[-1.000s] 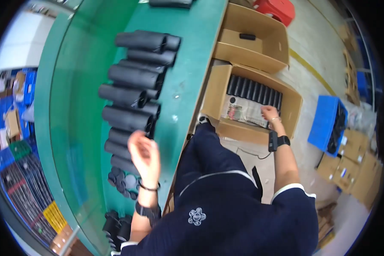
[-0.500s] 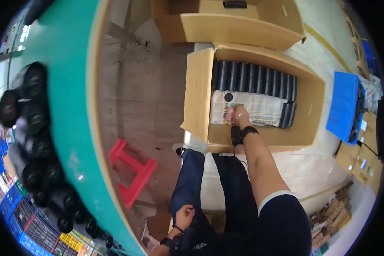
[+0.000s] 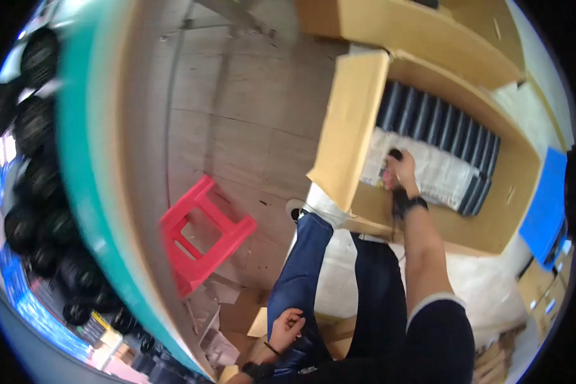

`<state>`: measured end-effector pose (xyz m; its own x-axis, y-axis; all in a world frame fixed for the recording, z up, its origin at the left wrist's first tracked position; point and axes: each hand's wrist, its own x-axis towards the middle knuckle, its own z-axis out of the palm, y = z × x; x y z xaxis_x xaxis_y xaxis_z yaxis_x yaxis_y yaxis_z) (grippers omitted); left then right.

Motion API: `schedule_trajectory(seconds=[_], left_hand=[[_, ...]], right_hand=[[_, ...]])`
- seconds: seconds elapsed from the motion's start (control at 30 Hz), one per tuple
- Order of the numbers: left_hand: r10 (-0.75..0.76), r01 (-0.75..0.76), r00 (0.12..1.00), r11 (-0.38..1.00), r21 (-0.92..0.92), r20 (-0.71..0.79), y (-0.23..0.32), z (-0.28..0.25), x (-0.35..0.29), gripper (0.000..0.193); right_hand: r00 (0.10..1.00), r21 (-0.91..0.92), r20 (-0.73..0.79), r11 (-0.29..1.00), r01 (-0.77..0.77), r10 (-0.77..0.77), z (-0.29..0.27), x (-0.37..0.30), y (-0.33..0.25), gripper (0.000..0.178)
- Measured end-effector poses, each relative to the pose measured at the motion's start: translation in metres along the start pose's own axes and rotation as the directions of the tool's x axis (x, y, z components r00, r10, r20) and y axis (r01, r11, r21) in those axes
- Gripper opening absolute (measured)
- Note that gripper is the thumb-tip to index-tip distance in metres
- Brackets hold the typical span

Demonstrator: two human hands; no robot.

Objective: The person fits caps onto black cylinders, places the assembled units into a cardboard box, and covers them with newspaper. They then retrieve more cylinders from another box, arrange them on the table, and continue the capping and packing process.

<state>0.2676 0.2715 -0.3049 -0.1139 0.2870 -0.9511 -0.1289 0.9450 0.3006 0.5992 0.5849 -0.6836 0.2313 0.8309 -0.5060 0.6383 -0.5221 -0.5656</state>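
Note:
My right hand (image 3: 402, 171) reaches into an open cardboard box (image 3: 525, 192), over a printed newspaper sheet (image 3: 438, 160). Its fingers are closed at a small black round piece (image 3: 395, 154) near the sheet's left end, partly covered by the hand. Beyond the sheet stands a row of black cylinders (image 3: 441, 121), packed side by side. A few more black cylinders (image 3: 475, 196) show at the sheet's right end. Over my left thigh, my left hand (image 3: 287, 328) rests with loosely curled fingers and nothing visible in them.
A green-topped table (image 3: 89, 160) runs along the left, with many black round parts (image 3: 41, 185) on it. Between table and box, a red plastic stool (image 3: 205, 233) stands on the floor. Another cardboard box (image 3: 422, 38) lies beyond; a blue bin (image 3: 547, 208) is at right.
The view has turned, so the box appears further right and tilted. My right hand has moved across the newspaper to the black round piece. My left hand stays at my thigh.

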Motion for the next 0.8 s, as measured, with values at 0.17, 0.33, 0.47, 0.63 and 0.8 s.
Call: schedule_trajectory(seconds=[0.17, 0.33, 0.47, 0.63, 0.8], left_hand=[[0.127, -0.126, 0.989, 0.992, -0.020, 0.076, -0.012, 0.013, -0.020, 0.023], [0.239, -0.078, 0.926, 0.877, -0.474, 0.291, 0.091, 0.027, -0.113, 0.040], [0.452, -0.232, 0.883, 0.659, -0.715, 0.130, 0.108, -0.006, -0.167, 0.044], [0.511, -0.597, 0.776, 0.407, -0.692, -0.369, 0.084, -0.097, -0.225, 0.036], [-0.051, -0.836, 0.472, 0.291, -0.465, -0.880, 0.025, -0.219, -0.232, 0.028]], right_hand=[[0.873, 0.492, 0.221, 0.822, 0.285, -0.435, -0.111, -0.162, -0.182, 0.025], [0.386, 0.302, 0.608, 0.651, 0.696, -0.694, -0.190, -0.342, -0.292, 0.012], [0.135, 0.392, 0.616, 0.451, 0.802, -0.776, -0.202, -0.451, -0.396, 0.023], [0.043, 0.462, 0.654, 0.444, 0.768, -0.755, -0.186, -0.508, -0.500, 0.033], [-0.110, 0.354, 0.637, 0.163, 0.921, -0.763, -0.148, -0.531, -0.560, 0.017]])
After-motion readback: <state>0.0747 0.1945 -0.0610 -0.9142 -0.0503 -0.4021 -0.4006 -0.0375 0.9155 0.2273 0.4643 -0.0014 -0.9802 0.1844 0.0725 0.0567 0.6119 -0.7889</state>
